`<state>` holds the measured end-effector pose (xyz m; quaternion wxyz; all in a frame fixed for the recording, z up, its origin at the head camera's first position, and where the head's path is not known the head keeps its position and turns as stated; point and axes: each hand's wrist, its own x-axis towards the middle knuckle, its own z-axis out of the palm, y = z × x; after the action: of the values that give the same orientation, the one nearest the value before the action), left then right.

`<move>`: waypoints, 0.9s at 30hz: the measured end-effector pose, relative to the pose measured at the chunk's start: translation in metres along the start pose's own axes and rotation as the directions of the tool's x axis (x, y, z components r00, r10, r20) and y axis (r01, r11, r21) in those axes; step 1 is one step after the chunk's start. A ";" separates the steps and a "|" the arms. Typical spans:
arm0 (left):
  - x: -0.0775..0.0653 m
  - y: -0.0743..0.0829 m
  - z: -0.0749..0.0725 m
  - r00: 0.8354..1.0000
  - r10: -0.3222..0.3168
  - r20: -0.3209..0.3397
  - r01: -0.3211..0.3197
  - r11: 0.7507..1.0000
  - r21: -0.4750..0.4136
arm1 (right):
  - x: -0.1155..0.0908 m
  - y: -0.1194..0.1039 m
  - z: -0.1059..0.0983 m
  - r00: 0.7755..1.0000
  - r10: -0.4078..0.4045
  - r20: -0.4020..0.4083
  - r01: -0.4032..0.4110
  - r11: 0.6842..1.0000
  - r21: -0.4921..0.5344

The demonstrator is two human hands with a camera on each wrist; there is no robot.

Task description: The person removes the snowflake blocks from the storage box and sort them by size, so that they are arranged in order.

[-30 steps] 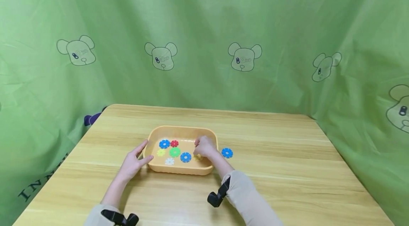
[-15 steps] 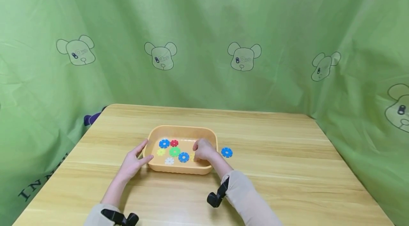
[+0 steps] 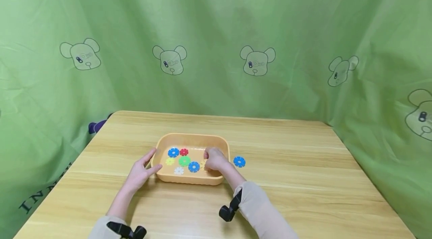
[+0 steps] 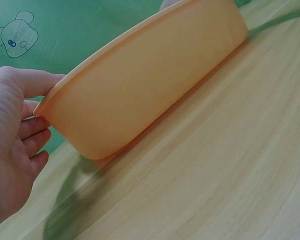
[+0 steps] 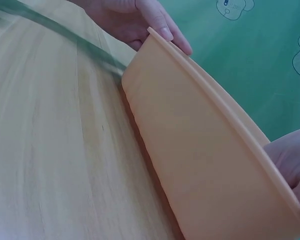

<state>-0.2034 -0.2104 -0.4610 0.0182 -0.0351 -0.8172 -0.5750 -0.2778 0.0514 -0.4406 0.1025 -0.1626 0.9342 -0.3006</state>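
Note:
A shallow orange plastic tray (image 3: 189,179) holds several notched snowflake building discs. My left hand (image 3: 140,172) grips its left end; in the left wrist view the thumb lies over the rim and the fingers stay outside below it. Inside the right end is my right hand (image 3: 215,159), fingers bent down at a yellow disc (image 3: 203,165) that they partly cover. I cannot tell whether they pinch it. Just left of that lies a blue disc (image 3: 194,167). In the right wrist view the tray wall (image 5: 205,150) hides the fingertips.
Elsewhere in the tray lie a green disc (image 3: 184,161), a red disc (image 3: 183,152), a white disc (image 3: 179,170), another yellow disc (image 3: 170,161) and another blue one. One more blue disc (image 3: 239,161) is on the wooden table (image 3: 303,179), right of the tray.
My right hand has lowered onto the yellow disc, which has shifted left, and the blue disc beside it has slid slightly left. My left hand has stayed on the tray.

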 end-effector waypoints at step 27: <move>-0.001 0.001 0.002 1.000 0.014 -0.009 -0.015 0.999 -0.038 | -0.004 -0.011 -0.049 0.988 0.096 -0.123 -0.021 0.862 0.507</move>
<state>-0.2019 -0.2083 -0.4604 0.0253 -0.0389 -0.8056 -0.5906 -0.2852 0.0705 -0.3947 0.0830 -0.0795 0.8327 -0.5416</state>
